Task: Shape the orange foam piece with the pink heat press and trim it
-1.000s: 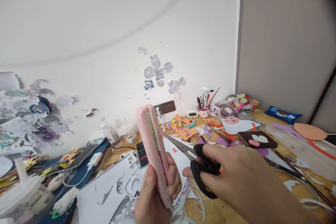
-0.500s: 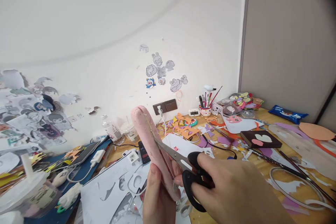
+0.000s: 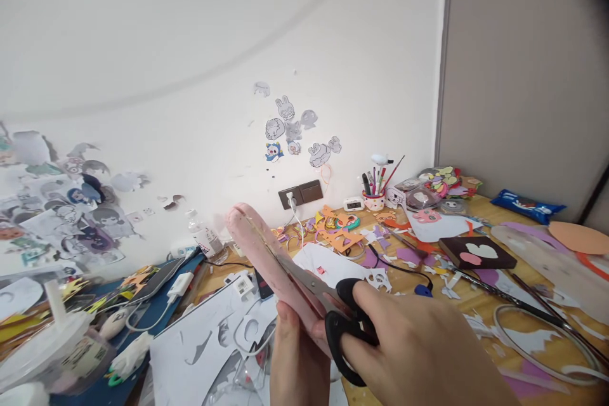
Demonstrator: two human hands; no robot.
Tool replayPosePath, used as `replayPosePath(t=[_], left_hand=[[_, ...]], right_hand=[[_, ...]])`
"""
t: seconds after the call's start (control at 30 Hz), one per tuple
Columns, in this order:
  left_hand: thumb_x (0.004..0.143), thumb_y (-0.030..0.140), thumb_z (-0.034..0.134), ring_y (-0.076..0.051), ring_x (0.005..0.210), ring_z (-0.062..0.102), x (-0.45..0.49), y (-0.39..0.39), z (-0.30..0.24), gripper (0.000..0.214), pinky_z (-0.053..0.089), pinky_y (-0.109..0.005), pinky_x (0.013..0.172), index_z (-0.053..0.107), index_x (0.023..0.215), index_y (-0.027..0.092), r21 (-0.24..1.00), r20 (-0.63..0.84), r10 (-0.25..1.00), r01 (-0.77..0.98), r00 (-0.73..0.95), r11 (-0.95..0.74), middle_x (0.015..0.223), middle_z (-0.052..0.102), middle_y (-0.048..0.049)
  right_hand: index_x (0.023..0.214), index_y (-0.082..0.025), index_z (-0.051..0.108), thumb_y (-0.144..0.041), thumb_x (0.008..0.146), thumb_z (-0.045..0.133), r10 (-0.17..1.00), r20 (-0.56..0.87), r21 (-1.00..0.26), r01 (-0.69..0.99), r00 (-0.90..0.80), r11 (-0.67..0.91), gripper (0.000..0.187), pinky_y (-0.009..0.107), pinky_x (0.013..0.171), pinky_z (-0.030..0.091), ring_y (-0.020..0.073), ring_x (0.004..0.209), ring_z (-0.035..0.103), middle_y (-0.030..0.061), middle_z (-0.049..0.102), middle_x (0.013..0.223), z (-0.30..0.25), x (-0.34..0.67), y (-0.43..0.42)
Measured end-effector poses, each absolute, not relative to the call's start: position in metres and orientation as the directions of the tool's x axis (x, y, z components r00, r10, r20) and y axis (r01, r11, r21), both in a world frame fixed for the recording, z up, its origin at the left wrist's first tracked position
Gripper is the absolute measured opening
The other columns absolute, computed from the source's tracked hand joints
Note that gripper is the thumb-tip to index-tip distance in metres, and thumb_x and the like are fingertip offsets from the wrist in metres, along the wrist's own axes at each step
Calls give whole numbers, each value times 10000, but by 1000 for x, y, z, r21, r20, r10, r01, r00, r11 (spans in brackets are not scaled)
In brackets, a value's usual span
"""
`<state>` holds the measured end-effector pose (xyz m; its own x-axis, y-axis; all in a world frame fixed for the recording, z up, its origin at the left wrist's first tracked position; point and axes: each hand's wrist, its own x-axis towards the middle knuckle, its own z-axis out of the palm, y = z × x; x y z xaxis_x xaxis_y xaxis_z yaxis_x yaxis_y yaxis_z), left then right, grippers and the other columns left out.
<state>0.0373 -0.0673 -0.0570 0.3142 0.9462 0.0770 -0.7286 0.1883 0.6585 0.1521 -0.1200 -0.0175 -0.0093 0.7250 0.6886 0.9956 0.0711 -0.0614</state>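
A long, rounded pink object (image 3: 261, 252) with a slit along its length leans up to the left in front of me. Its lower end is wrapped by my left hand (image 3: 299, 355), with the thumb along its near side. My right hand (image 3: 404, 342) grips a pair of black-handled scissors (image 3: 314, 282), fingers through the loops. The blades point up and left and reach the slit at about the middle of the pink object; their tips are partly hidden there. What exactly the pink object is, I cannot tell.
White sheets (image 3: 185, 342), a phone (image 3: 264, 282) and a white charger (image 3: 243, 287) lie behind and left of my hands. A lidded cup (image 3: 61, 355) stands at the left. Paper scraps (image 3: 337, 235), a pen cup (image 3: 373, 201) and a dark box (image 3: 476, 254) are on the wooden desk.
The pink object has tilted further left and its top end has dropped. My left hand has shifted slightly right, and the scissors have turned along with the slit.
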Motion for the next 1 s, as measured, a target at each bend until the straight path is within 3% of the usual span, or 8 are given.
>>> replayPosePath(t=[0.27,0.43,0.8,1.0], left_hand=[[730,455,673,-198,724,647,33,-70,-53,312,528,-334,767,698,912,203,680,79,947,-712,312,178,793,669,-39],[697,460,703,-184,717,654,36,-69,-55,327,526,-319,786,715,928,229,631,53,929,-734,365,252,792,682,-27],[633,481,742,-274,998,624,43,-76,-52,361,488,-371,902,724,906,246,622,-39,945,-733,324,277,807,710,-28],[691,465,704,-270,958,647,44,-78,-56,330,485,-394,915,723,924,231,627,14,954,-745,300,225,836,724,-39]], right_hand=[[608,-228,393,-217,787,445,716,698,-84,991,-14,102,186,264,401,186,128,348,442,-40,473,409,-15,151,-125],[613,-227,408,-223,782,455,725,688,-107,987,-16,123,175,259,389,203,125,341,455,-39,508,426,-18,152,-124],[613,-215,409,-207,778,472,778,628,-97,992,1,77,177,250,389,147,111,326,447,-52,471,402,-13,153,-119],[613,-216,401,-169,747,471,814,581,-162,982,12,101,159,249,391,134,103,318,427,-61,473,403,-11,154,-121]])
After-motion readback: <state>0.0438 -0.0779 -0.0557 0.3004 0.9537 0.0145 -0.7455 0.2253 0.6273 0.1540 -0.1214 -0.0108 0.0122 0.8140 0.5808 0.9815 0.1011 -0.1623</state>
